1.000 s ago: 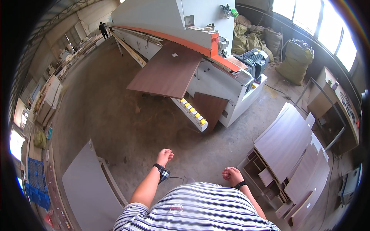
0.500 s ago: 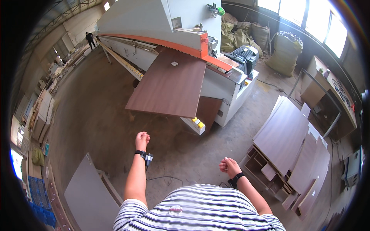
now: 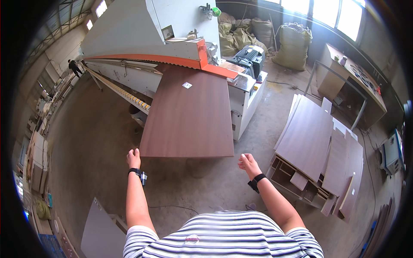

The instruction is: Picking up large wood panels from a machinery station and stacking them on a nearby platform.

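Observation:
A wide brown wood-grain panel (image 3: 187, 116) with a small white label (image 3: 186, 85) sticks out of a large white machine (image 3: 180, 19) toward me. Just off its near left corner is my left hand (image 3: 134, 159), fingers curled in and nothing seen in them. Beyond the near right corner my right hand (image 3: 248, 166) hangs, also loosely closed, with a gap between it and the panel. Each wrist wears a black band. The panel's far end goes under the machine's orange guard (image 3: 146, 56).
To the right, brown boards (image 3: 305, 133) lie stacked on a low pile. A grey board (image 3: 101, 230) stands at lower left. Behind are a motor (image 3: 250, 60), stuffed sacks (image 3: 292, 47) and a workbench (image 3: 352, 81). A cable (image 3: 176, 206) crosses the floor. Far left, another person (image 3: 74, 67) stands.
The brown panel now reaches nearer to me, between my hands. My left hand has shifted left, and my right hand has risen. The surroundings have slid leftward in view.

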